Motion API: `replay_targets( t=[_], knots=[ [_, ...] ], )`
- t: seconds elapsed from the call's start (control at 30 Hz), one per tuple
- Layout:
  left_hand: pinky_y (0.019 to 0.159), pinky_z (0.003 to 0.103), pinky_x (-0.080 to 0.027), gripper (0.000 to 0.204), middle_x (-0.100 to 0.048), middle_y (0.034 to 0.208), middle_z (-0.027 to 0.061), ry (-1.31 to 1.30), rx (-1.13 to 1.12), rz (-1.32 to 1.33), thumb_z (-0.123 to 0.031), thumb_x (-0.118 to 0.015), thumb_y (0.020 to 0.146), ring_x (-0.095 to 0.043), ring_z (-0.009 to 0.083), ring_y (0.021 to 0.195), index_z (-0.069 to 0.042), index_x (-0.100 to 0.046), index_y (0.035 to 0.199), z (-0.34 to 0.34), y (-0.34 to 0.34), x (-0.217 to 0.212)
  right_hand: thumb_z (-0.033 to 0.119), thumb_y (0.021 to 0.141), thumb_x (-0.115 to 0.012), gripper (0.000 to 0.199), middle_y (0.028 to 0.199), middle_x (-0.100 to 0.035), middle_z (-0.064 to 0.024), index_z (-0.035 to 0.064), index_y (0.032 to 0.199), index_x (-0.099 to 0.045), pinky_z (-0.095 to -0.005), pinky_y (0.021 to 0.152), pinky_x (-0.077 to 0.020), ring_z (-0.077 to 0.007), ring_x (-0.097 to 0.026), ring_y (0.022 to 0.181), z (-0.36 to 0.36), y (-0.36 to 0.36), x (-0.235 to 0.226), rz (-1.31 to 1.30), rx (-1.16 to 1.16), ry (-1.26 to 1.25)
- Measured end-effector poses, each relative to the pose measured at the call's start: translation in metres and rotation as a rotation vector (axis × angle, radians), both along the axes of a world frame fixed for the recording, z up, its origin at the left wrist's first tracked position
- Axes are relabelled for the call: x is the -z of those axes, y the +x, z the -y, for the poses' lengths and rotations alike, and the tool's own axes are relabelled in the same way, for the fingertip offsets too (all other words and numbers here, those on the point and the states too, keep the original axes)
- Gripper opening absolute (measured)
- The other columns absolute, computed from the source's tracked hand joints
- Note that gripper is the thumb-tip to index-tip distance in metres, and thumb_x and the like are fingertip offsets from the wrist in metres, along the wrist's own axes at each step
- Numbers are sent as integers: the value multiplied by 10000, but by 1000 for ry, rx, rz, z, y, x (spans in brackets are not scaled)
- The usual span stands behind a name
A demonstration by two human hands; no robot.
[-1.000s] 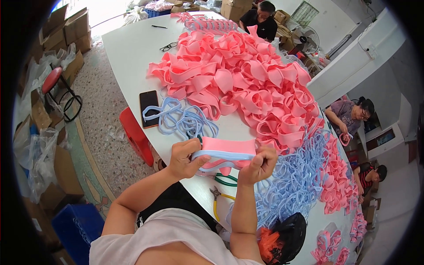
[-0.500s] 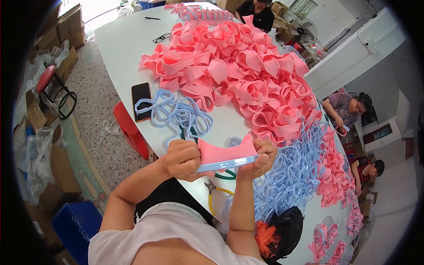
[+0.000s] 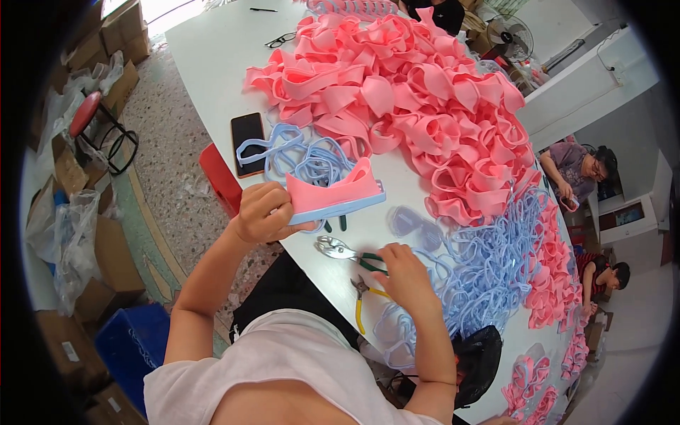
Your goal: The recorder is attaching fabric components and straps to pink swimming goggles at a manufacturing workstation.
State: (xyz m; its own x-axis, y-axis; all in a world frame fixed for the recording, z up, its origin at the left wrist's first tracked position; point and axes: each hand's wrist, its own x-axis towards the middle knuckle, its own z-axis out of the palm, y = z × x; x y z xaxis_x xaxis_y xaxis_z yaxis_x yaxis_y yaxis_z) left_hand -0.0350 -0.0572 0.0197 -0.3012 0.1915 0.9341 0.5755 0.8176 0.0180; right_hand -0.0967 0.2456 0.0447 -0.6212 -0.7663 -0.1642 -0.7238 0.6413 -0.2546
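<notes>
In my left hand (image 3: 265,212) is one end of a curved pink band (image 3: 329,191) with a glossy light blue strip (image 3: 340,207) along its lower edge; its other end sticks out free to the right. My right hand (image 3: 407,273) is low over the table, fingers curled round the green handles of metal pliers (image 3: 336,248), whose jaws point left. Just below lie yellow-handled cutters (image 3: 360,287). Two dark green tips (image 3: 343,223) show under the band, the rest hidden. A tangle of light blue loops (image 3: 319,161) lies behind the band.
Pink bands form a large heap (image 3: 418,106) across the white table (image 3: 205,57). Light blue strips (image 3: 482,269) are piled at right. A phone (image 3: 247,142), glasses (image 3: 281,40) and a black bag (image 3: 478,365) are around. Co-workers (image 3: 577,173) sit at the far and right sides.
My right hand has let go of the pink band's right end and moved down to the pliers. My left hand keeps the band, now swung slightly left and up.
</notes>
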Motion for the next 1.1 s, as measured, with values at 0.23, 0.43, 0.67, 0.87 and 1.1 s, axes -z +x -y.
replay_targets(
  t=[0.23, 0.43, 0.67, 0.87, 1.1],
  knots=[
    [417, 296, -377, 498, -487, 668, 73, -56, -33, -3, -371, -809, 706, -514, 204, 525, -28, -449, 702, 17, 13, 3, 118, 705, -774, 625, 1235, -546, -121, 55, 1260, -495, -415, 935, -468, -311, -541, 1123, -8, -2, 23, -67, -52, 182],
    [445, 274, -382, 453, -486, 695, 41, -50, -22, 3, -333, -843, 658, -510, 180, 540, -61, -484, 701, 21, 22, 4, 83, 695, -745, 530, 1112, -555, -157, 33, 1171, -517, -405, 739, -549, -323, -569, 1036, 4, -14, 39, -49, -188, 311],
    [438, 279, -378, 450, -487, 695, 44, -42, -42, 3, -335, -842, 659, -507, 181, 535, -62, -486, 697, 34, 34, 1, 5, 708, -605, 256, 914, -587, -138, 13, 943, -503, -414, 627, -543, -332, -615, 897, 20, -20, 64, -204, -85, 344],
    [446, 281, -390, 436, -491, 699, 47, -44, -69, 39, -325, -837, 664, -504, 185, 535, -63, -492, 713, 50, 43, -5, -20, 732, -561, 236, 936, -577, -158, 27, 960, -527, -428, 696, -514, -349, -604, 904, 13, -18, -9, -124, 28, 190],
    [461, 280, -418, 459, -463, 694, 35, -90, -24, 87, -309, -851, 648, -500, 179, 541, -75, -459, 698, 33, 35, -11, -38, 717, -563, 434, 1103, -490, -156, 53, 1141, -541, -429, 849, -428, -345, -499, 1067, 49, -15, -73, -675, -64, -216]
  ],
)
